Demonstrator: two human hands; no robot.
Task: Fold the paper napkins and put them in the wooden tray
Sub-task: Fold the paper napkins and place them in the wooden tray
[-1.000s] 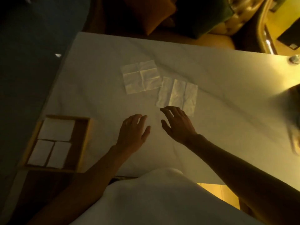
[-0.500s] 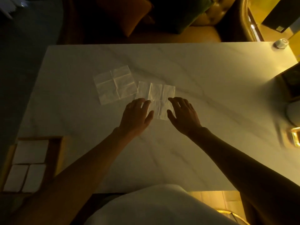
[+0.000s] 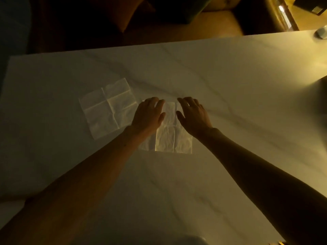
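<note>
Two unfolded white paper napkins lie flat on the white marble table [image 3: 230, 85]. The left napkin [image 3: 108, 108] is untouched, creased into quarters. The nearer napkin [image 3: 169, 138] lies under both of my hands. My left hand [image 3: 148, 115] rests flat on its far left part, fingers straight. My right hand [image 3: 192, 114] lies on its far right part, fingers spread and straight. The wooden tray is out of view.
A small white object [image 3: 321, 33] sits at the table's far right corner. Beyond the far edge stands a dark upholstered seat [image 3: 203, 20] with cushions. A dark shape [image 3: 321, 85] cuts in at the right edge.
Both hands have reached forward from the napkin's near edge onto its far half. The view has shifted right, so the wooden tray with its folded napkins has left the frame.
</note>
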